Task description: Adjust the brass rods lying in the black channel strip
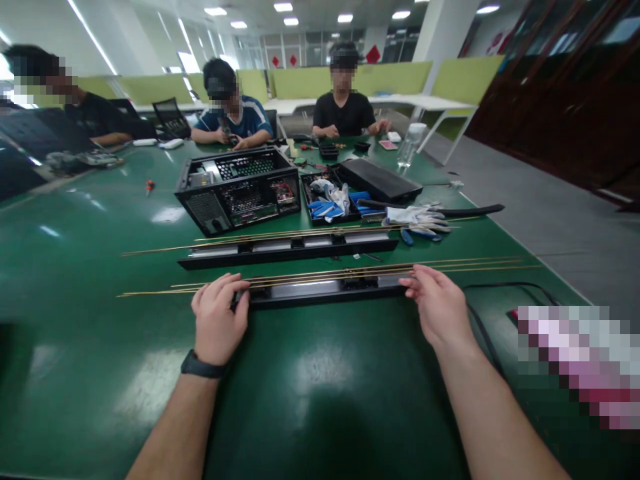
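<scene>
Several thin brass rods [320, 275] run left to right over a long black channel [305, 291] with a silver inside and dark blocks in it. My left hand [220, 313], with a dark wristband, curls its fingers around the rods at the channel's left end, thumb beside the channel. At the other end my right hand [440, 303] pinches the rods between thumb and fingers, close to the channel's right tip. The rods stick out past both hands. Just beyond lies a second black channel [290, 255] with more brass rods [150, 252] lying across it.
An open black computer case [235, 193] stands behind the channels. Beside it are a black tray [307, 200] with gloves, a black lid [380, 180] and a white-blue glove [417, 220]. A cable [483, 327] lies right. A clear bottle [413, 145] and several seated people are farther back.
</scene>
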`<action>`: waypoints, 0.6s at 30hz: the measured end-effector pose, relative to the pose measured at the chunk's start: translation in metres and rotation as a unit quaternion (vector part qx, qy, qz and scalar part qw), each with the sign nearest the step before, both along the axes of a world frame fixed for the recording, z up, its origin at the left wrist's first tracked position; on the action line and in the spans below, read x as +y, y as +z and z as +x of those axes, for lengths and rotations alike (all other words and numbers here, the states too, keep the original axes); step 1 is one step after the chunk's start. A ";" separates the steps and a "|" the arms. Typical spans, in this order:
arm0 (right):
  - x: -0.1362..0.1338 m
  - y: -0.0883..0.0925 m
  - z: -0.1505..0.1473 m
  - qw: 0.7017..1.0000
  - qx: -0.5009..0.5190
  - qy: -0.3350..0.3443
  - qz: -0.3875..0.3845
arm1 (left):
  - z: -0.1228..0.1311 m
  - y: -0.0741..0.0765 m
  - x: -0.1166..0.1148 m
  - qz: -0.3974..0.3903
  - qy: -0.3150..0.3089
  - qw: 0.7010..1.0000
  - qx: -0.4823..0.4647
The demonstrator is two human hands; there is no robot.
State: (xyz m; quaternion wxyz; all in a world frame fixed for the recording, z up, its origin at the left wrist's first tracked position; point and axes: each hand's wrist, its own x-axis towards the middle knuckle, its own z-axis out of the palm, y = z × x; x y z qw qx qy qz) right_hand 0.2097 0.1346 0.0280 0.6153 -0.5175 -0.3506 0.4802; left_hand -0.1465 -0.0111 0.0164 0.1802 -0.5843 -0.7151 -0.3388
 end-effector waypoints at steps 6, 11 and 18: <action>-0.001 0.003 -0.001 0.998 0.006 0.066 -0.022 | 0.004 0.002 0.000 -0.007 0.009 1.000 -0.014; 0.001 0.005 0.000 0.999 0.019 -0.035 -0.021 | 0.007 0.004 0.000 -0.014 0.012 0.999 -0.035; 0.004 0.003 -0.002 0.999 0.023 -0.011 -0.026 | 0.007 0.003 0.000 -0.017 0.012 0.999 -0.038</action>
